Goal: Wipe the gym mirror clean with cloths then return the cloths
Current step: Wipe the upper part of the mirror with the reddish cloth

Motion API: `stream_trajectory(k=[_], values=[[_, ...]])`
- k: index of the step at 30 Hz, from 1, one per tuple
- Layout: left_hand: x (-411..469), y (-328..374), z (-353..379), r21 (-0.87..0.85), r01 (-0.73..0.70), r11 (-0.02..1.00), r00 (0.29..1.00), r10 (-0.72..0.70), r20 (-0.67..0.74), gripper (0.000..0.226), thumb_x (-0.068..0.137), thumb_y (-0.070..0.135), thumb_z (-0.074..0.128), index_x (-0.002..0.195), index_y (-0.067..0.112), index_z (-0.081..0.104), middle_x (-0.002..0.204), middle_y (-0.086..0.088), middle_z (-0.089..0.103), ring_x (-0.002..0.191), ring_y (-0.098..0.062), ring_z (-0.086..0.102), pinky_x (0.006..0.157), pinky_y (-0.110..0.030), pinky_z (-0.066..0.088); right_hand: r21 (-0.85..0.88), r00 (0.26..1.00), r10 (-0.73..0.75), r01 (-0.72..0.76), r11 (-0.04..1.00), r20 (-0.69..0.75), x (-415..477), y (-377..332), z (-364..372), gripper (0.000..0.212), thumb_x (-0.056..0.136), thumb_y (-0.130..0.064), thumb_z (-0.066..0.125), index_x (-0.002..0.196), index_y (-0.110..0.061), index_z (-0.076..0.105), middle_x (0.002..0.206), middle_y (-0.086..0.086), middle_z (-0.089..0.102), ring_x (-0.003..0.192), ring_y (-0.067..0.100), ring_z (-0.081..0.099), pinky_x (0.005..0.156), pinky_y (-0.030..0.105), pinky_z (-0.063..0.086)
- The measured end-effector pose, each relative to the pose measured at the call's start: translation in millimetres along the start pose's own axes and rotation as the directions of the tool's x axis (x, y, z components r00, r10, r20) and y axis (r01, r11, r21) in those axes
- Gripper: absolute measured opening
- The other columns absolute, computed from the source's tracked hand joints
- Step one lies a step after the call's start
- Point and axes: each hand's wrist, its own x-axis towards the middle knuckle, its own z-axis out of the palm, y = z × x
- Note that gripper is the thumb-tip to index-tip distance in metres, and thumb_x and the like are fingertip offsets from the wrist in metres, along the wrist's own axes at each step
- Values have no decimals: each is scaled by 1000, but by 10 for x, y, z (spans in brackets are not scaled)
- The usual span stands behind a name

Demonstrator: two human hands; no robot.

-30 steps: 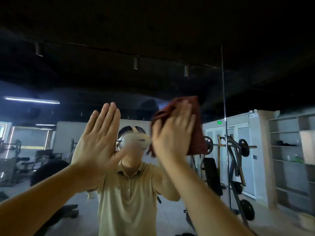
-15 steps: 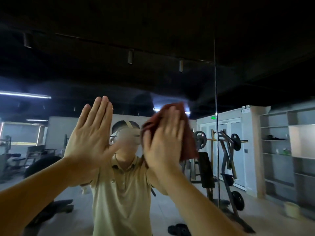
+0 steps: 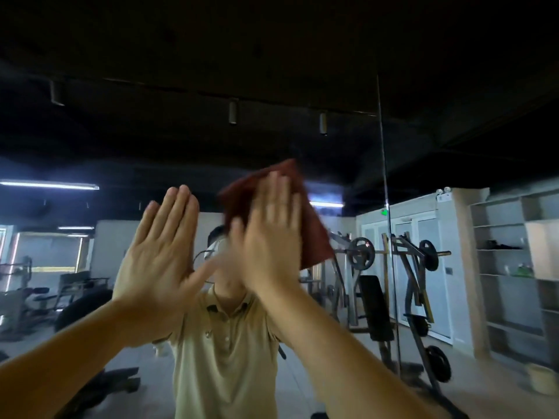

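A flat right hand (image 3: 272,237) presses a soft, square maroon cloth (image 3: 311,231) against the smooth gym mirror (image 3: 423,146); beside it, the left hand (image 3: 154,258) rests flat, fingers straight.

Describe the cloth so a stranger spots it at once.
Find the wall mirror filling the view. The left hand is raised bare before it; the right hand presses the cloth flat. It is the only dark red thing, showing above and right of that hand.
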Motion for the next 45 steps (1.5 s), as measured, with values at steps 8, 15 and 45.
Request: stream_trajectory(k=[8,15,45], values=[[-6,-4,-12,-3,13,1000,1000,-13,20,95,103,71,24,166,3,5,176,-12,-4,163,-25,-2,131,-48,4,-155,965,-200,226,962,168,-217,1273,-276,76,108,-54,24,163,-2,21,173,15,8,162,29,3,130,51,11],[2,-47,92,79,-1,997,1000,1,0,100,101,75,27,167,3,2,176,-13,-5,163,-27,-1,130,-49,5,-80,919,382,-390,917,-98,209,1056,-138,70,108,-43,21,162,2,19,170,22,21,159,34,17,130,52,14],[-59,184,-11,124,71,990,992,-83,91,104,100,79,18,165,0,-1,175,-17,-10,163,-30,-6,131,-55,12,-56,964,255,-259,964,-81,723,911,-243,67,106,-42,22,161,-4,25,171,16,23,160,29,16,129,52,16]])
